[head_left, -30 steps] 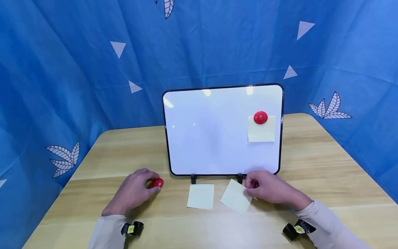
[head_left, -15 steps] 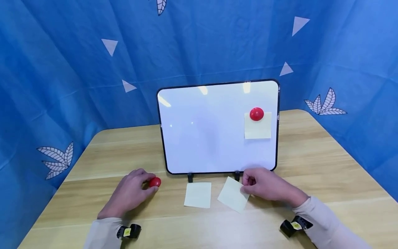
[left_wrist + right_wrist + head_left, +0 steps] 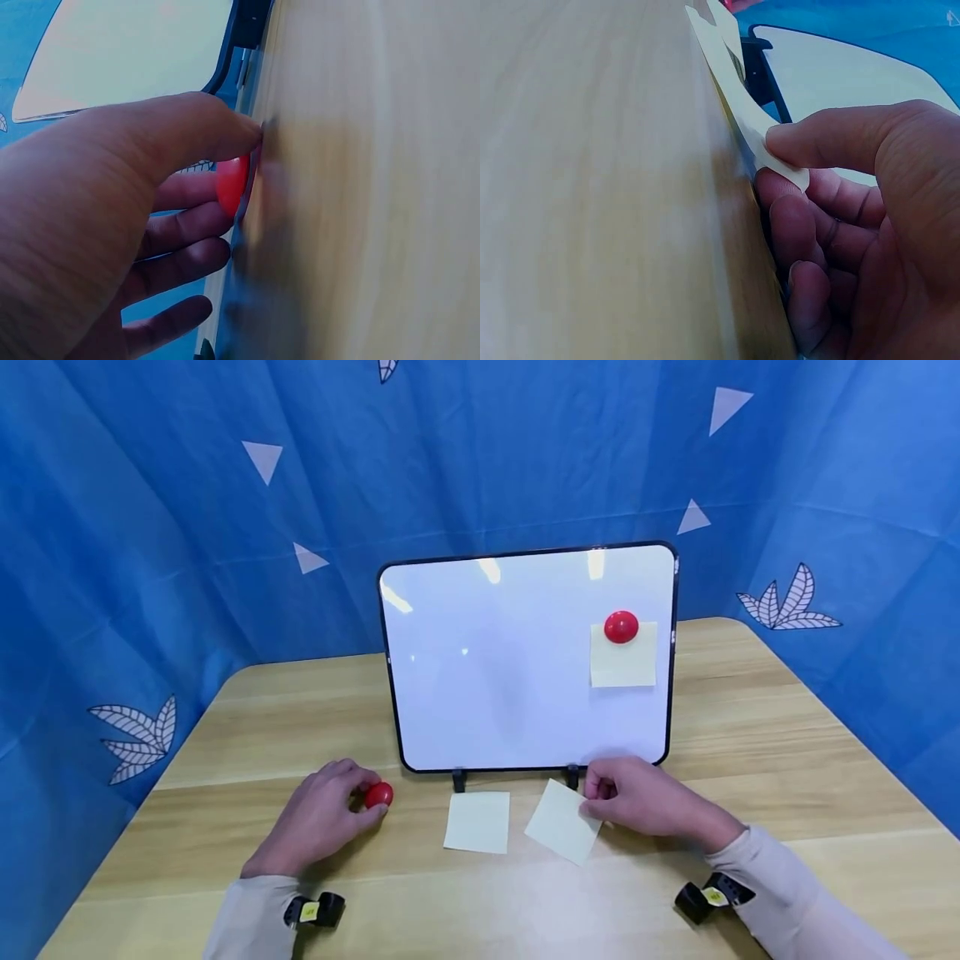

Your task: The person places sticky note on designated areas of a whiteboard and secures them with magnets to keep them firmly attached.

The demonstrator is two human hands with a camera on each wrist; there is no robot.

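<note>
My left hand (image 3: pixel 321 814) pinches a round red magnet (image 3: pixel 379 794) between thumb and fingers, low at the table left of the whiteboard. In the left wrist view the magnet (image 3: pixel 234 184) sits under the thumb, its edge close to the wood. My right hand (image 3: pixel 645 802) pinches the corner of a pale yellow sticky note (image 3: pixel 562 822) in front of the board's right foot. The right wrist view shows that note (image 3: pixel 739 101) bent upward at the corner between thumb and finger. A second sticky note (image 3: pixel 477 822) lies flat between the hands.
A black-framed whiteboard (image 3: pixel 510 693) stands on small black feet (image 3: pixel 459 780) at mid-table. On its right side a red magnet (image 3: pixel 621 627) overlaps the top of another sticky note (image 3: pixel 624 660). Blue patterned cloth (image 3: pixel 480 460) hangs behind the wooden table (image 3: pixel 315 710).
The head view has shifted slightly, so the scene sits a little higher and further left. Both hands keep their holds on the magnet and the sticky note, with little movement.
</note>
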